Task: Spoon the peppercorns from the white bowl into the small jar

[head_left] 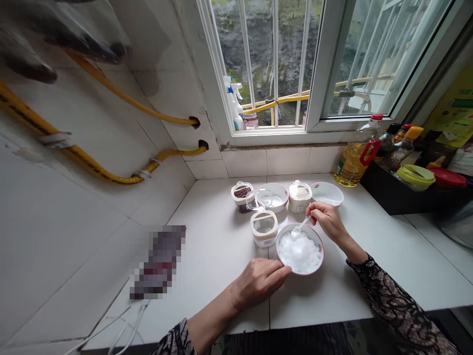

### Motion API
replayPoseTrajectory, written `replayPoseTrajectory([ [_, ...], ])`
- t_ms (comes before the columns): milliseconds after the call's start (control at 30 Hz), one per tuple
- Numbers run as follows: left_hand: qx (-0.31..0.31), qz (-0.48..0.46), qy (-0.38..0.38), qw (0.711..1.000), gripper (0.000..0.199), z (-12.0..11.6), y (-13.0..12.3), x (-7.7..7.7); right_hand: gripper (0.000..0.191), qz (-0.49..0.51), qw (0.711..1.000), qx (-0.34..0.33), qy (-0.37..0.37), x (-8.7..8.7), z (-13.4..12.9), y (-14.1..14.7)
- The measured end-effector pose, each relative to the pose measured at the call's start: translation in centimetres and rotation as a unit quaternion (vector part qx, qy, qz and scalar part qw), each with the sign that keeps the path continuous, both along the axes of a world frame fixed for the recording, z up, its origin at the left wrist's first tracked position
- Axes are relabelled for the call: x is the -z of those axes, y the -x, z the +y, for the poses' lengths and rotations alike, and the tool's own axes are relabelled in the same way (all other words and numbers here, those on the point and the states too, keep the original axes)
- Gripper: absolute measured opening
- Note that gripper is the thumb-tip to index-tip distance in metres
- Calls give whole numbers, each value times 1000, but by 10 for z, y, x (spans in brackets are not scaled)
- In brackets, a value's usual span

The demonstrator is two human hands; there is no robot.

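A white bowl (322,257) with a reddish rim stands on the counter, heaped with a white, grainy substance (301,254). My left hand (260,281) grips the bowl's near left edge, thumb at the rim; its other fingertips are partly hidden. Pinched in my right hand (327,222) is a small white spoon (297,230), its head down at the far side of the white heap. Touching or close to the bowl's left is a lidded clear jar (264,229). Behind stand a jar of dark reddish-brown bits (242,193) and a jar of pale contents (299,199).
Two more white bowls, one left (273,193) and one right (328,195), sit near the wall. An oil bottle (349,162) and a black box (391,195) of condiments are at right. A pixelated dark object (158,264) with white cables (129,328) lies left.
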State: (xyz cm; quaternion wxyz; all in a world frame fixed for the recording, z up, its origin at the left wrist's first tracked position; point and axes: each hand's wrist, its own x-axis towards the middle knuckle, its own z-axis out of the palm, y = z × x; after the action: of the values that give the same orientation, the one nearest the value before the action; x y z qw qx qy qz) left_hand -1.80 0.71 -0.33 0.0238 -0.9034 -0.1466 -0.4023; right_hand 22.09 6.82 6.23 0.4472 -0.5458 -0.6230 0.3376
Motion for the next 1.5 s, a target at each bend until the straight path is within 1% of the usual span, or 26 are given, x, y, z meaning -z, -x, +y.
replayPoseTrajectory([
  [267, 3, -1, -1, 1000, 15, 0, 0, -2, 19, -47, 999, 14, -19, 0, -3, 4],
  [500, -2, 1, -4, 1000, 14, 0, -1, -1, 19, -31, 1000, -3, -1, 2, -2, 6],
  [667, -6, 3, -3, 1000, 16, 0, -1, -1, 20, -44, 998, -37, -13, 4, -3, 8],
  [767, 0, 2, -4, 1000, 16, 0, -1, -1, 19, -15, 999, -41, -1, 4, -2, 8],
  [867, -1, 3, -7, 1000, 16, 0, -1, -1, 18, 42, 997, -45, 43, 3, 1, 5],
  [1033, -4, 5, -4, 1000, 16, 0, -1, -1, 15, 126, 986, -47, 104, 3, 7, -1],
  [1200, -2, 4, -5, 1000, 15, 0, -1, -1, 14, 152, 980, -50, 117, 2, 9, -5],
  [1300, -7, 3, -7, 1000, 15, 0, -1, -2, 15, 174, 976, -65, 110, -1, 6, -2],
  [1367, -9, 5, -6, 1000, 16, -1, -1, -3, 17, 183, 977, -71, 89, -4, 2, 5],
  [1433, -9, 5, -4, 1000, 16, -1, -2, -3, 19, 173, 981, -77, 49, -6, -4, 15],
  [1500, -9, 4, -4, 1000, 17, -1, -2, -3, 20, 130, 988, -79, -14, -7, -11, 27],
])
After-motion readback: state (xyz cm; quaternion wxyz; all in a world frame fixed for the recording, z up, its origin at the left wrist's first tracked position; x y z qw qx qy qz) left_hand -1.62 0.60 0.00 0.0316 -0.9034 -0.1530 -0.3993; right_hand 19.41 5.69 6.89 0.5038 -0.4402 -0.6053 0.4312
